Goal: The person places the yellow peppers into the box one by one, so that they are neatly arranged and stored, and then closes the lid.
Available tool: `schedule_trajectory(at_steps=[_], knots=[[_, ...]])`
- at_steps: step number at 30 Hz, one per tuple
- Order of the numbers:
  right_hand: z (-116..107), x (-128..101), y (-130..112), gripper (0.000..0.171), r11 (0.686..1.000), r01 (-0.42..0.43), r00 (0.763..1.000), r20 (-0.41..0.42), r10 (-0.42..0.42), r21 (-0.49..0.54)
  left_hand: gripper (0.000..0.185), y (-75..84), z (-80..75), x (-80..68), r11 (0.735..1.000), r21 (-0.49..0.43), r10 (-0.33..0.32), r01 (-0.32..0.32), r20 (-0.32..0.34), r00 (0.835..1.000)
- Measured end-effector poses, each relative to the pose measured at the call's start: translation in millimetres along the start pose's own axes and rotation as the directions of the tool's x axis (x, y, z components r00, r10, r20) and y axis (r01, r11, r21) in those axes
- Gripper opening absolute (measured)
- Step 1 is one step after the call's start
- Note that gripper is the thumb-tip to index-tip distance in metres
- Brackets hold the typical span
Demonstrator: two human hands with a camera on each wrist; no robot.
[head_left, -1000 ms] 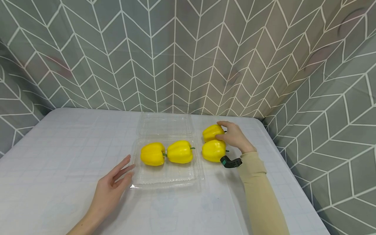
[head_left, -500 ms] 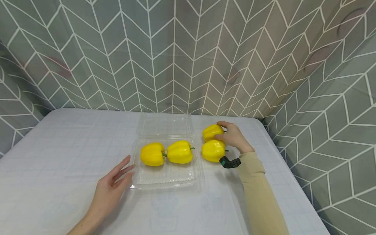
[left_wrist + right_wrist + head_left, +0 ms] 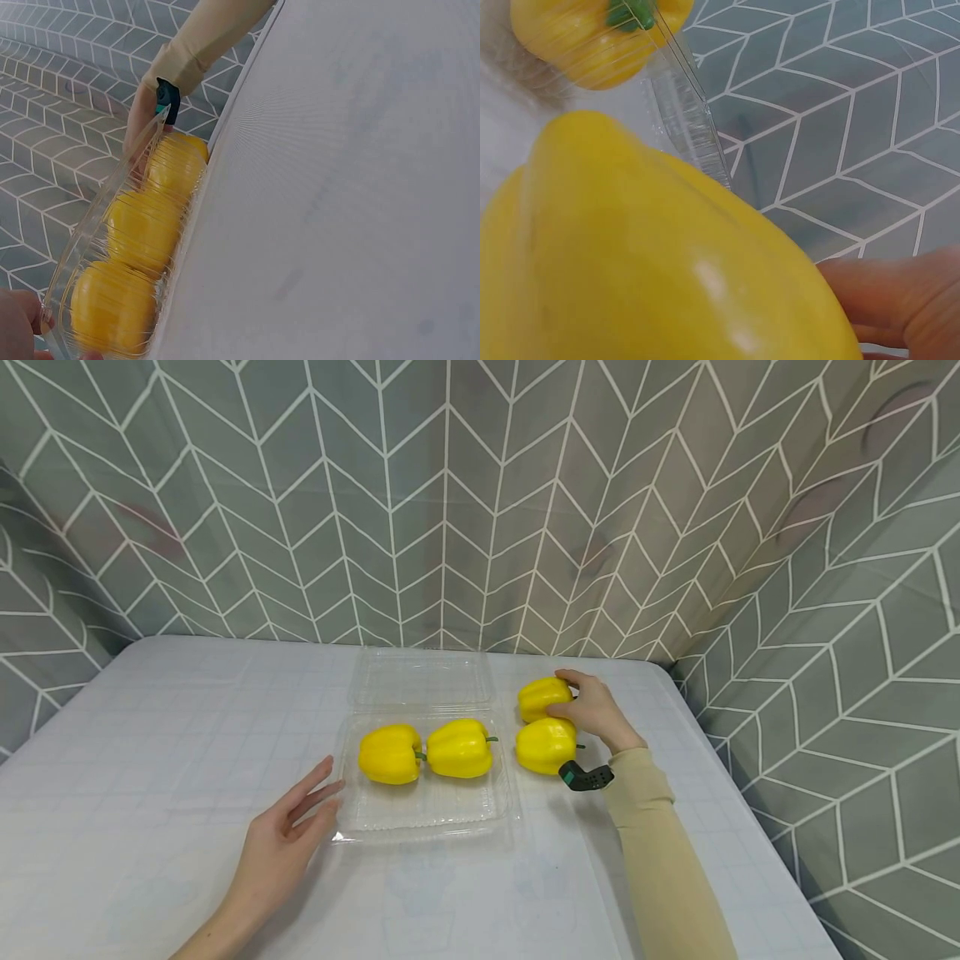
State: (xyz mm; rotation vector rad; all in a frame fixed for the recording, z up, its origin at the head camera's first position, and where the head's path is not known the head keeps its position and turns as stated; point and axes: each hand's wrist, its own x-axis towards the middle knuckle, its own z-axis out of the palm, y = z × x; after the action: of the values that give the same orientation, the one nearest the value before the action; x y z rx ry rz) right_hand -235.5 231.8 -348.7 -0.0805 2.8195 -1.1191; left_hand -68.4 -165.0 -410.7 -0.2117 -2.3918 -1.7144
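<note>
On white counter [image 3: 150, 718], right hand [image 3: 596, 710] curls fingers round far yellow bell pepper [image 3: 543, 697] beside clear plastic clamshell tray [image 3: 427, 810]; left hand [image 3: 281, 843], fingers straight, steadies tray's corner. Two peppers already inside.

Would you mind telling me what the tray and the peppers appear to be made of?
The tray looks like thin clear plastic: the table shows through it, and its rim is ribbed and glinting. The peppers have smooth, glossy, evenly yellow skins with green stems; the sheen in the right wrist view could suit real fruit or plastic replicas, and I cannot tell which.
</note>
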Motion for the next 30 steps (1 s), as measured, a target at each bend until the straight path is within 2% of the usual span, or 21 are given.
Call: schedule_trajectory(at_steps=[13, 24, 30], knots=[[0.9, 1.9, 3.0, 0.076, 0.999, -0.014, 1.0, 0.005, 0.014, 0.035, 0.054, -0.2, 0.3, 0.3, 1.0, 0.002, 0.007, -0.007, -0.003, 1.0], [0.6, 2.7, 4.3, 0.076, 1.0, -0.015, 1.0, -0.009, 0.015, 0.005, 0.054, 0.6, 0.1, 0.5, 1.0, -0.011, 0.001, -0.001, 0.003, 1.0], [-0.3, 3.1, 4.2, 0.076, 0.999, -0.042, 0.999, -0.018, 0.041, -0.018, 0.053, 1.0, 0.5, 0.7, 1.0, -0.009, 0.008, -0.008, 0.0, 1.0]])
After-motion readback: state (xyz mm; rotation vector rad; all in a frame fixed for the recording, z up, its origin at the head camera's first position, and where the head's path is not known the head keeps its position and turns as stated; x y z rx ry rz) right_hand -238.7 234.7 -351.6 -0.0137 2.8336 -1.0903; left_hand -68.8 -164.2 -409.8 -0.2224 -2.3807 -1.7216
